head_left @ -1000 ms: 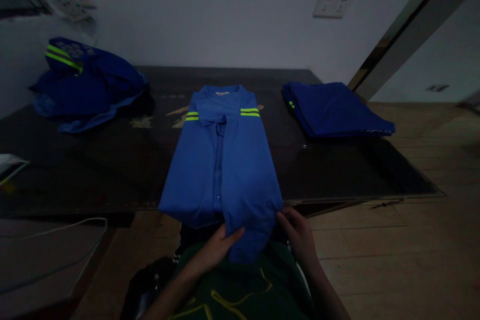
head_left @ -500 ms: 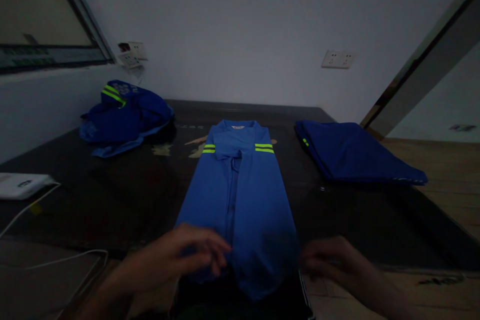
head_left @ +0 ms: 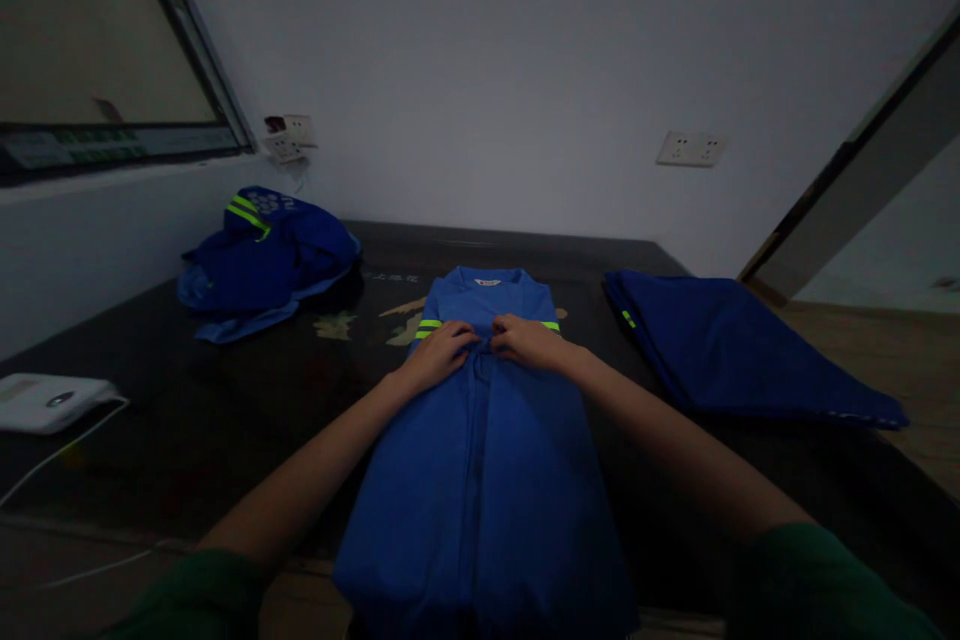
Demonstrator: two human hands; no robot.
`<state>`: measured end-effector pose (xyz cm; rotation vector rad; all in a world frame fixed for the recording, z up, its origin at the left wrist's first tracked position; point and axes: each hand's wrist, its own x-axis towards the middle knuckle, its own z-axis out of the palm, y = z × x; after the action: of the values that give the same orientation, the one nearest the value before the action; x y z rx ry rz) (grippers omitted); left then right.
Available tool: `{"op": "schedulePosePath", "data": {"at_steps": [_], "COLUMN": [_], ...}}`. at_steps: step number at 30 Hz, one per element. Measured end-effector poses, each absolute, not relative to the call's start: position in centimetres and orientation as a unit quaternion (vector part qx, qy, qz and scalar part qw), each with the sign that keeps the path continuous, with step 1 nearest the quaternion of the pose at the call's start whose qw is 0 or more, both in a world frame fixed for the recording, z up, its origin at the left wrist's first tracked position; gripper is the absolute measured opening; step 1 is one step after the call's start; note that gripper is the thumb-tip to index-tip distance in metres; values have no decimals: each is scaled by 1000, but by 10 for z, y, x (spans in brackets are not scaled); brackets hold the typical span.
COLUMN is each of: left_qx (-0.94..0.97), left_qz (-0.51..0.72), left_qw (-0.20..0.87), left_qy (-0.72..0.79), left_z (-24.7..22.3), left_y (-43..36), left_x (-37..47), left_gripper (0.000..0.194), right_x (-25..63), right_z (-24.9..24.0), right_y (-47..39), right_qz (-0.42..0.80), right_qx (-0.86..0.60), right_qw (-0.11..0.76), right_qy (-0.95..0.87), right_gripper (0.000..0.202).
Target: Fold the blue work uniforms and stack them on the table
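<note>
A blue jacket with yellow-green stripes lies folded lengthwise on the dark table, its collar toward the wall and its lower end at the near edge. Just below the collar, my left hand has its fingers curled on the cloth, left of the centre gap. Across the gap, my right hand pinches the cloth at the same height. Both hands sit close together, and their fingertips are partly hidden in the fabric.
On the dark table, a crumpled blue garment lies at the back left and a folded blue garment at the right. A white device with a cable sits at the left edge. Wall sockets are behind.
Both hands have moved from the jacket's near end up to below its collar and now grip the cloth there. The view has tilted slightly upward.
</note>
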<state>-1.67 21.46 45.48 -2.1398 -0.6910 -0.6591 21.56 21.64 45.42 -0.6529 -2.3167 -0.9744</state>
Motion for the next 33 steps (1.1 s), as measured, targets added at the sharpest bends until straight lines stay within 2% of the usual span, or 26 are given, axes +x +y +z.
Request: {"op": "schedulePosePath", "data": {"at_steps": [4,9,14,20,25,33], "left_qx": [-846,-860,-891,-886,-893,-849], "left_qz": [-261,-248,-254,-281,-224,-175], "left_qw": [379,391,319,277,312,415], "left_qy": [-269,-215,-200,-243,-236,-275], "left_z": [456,451,438,436,434,434], "left_y": [214,210,208,207,205,183], "left_x": [-17,-14,-15,-17,-19,-5], "left_gripper": [30,29,29,25,25,28], "right_x": [228,230,222,213,206,202], "right_z": [464,465,453,438,429,420], "right_y": [225,237,247,261,270,277], "right_qz": [-264,-130,-79,-148,-216,-284], "right_qx": [-171,-162,-140,-197,-219,-213], "right_qw": [289,324,351,418,425,442], "right_qy": [-904,-923,-922,-874,-851,-824], "right_gripper": [16,14,16,17,8,12]}}
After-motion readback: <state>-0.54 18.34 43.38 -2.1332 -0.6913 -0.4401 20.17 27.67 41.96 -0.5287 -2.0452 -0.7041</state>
